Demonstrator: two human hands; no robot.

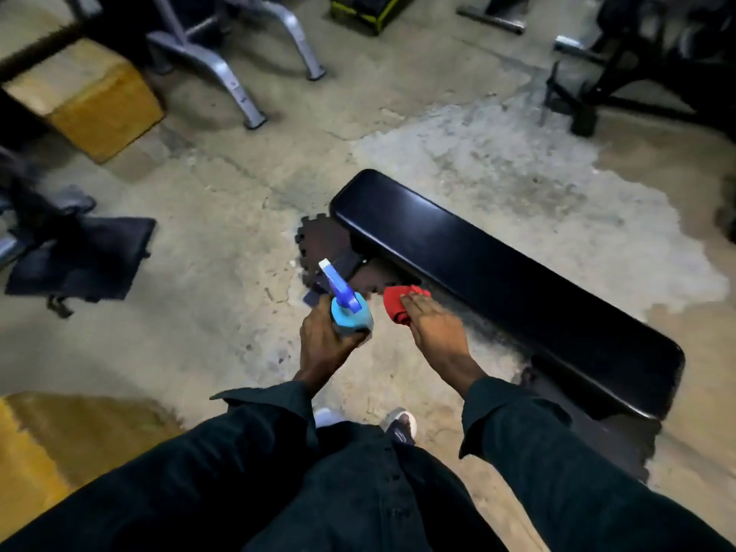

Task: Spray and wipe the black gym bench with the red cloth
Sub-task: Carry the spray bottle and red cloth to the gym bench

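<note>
The black gym bench (498, 280) runs diagonally from upper centre to the lower right, its padded top shiny and bare. My left hand (322, 344) grips a light-blue spray bottle (350, 314) with a darker blue trigger head and white nozzle pointing up and away, just left of the bench's near edge. My right hand (436, 332) holds a folded red cloth (402, 304) at its fingertips, beside the bench's near side and below the level of the pad. Both hands are off the bench top.
A black interlocking floor mat (318, 241) lies under the bench's far end. A yellow wooden box (91, 101) stands at the upper left, grey machine legs (239, 85) behind it, and dark equipment (637, 85) at the upper right. A dark pad (83, 256) lies at left.
</note>
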